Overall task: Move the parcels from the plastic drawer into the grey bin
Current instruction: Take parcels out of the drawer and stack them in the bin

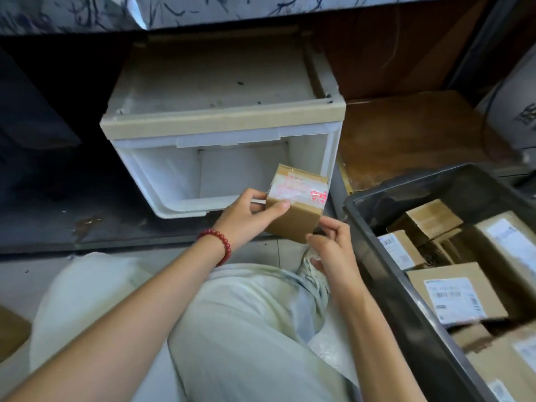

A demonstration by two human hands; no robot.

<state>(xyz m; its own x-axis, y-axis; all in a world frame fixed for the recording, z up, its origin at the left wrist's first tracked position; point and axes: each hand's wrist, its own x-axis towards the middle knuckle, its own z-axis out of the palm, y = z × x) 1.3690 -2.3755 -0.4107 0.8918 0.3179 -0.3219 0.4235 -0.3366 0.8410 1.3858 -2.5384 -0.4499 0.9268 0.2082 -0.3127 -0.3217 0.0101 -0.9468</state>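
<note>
A small brown cardboard parcel [295, 204] with clear tape and red print is held in the air over the front right corner of the white plastic drawer [162, 181]. My left hand [249, 216] grips its left side, thumb across the front face. My right hand [333, 248] pinches its lower right corner. The drawer is pulled out of its beige-topped unit and no other parcel shows inside it. The grey bin [385, 274] stands to the right on the floor and holds several labelled cardboard parcels [455, 294].
My knees in pale trousers [232, 329] fill the foreground below the hands. A brown wooden surface [406, 140] lies behind the bin. Dark furniture [43, 140] stands to the left of the drawer unit. A bit of cardboard [11, 332] shows at the left edge.
</note>
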